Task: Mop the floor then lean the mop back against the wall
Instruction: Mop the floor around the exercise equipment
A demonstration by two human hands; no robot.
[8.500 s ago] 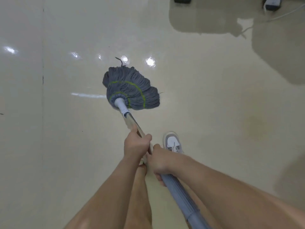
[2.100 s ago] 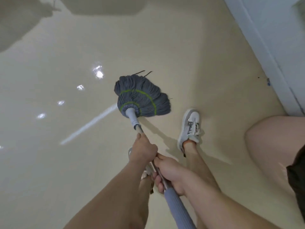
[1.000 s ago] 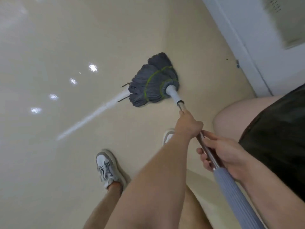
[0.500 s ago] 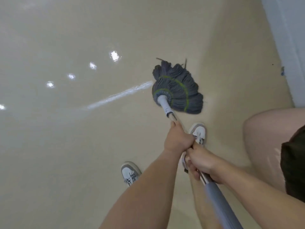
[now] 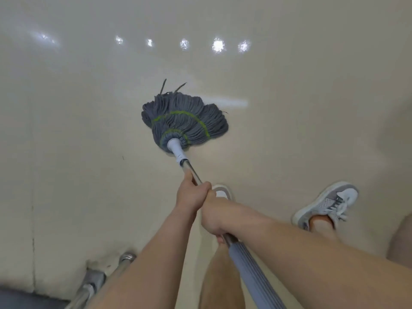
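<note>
- Your left hand (image 5: 191, 198) and right hand (image 5: 214, 215) both clasped the mop (image 5: 183, 121) handle, its head spread on the floor (image 5: 89, 130) at 12 o'clock.
- Your left shoe (image 5: 221, 192) sat mostly hidden behind your hands; the handle ran off-frame at 6 o'clock.

My right shoe (image 5: 329, 202), a grey and white sneaker with white laces, stands flat at the right. The white toe of my left shoe (image 5: 222, 192) shows beyond my wrists. A shiny metal leg (image 5: 98, 279) slants in at the bottom left corner.
</note>
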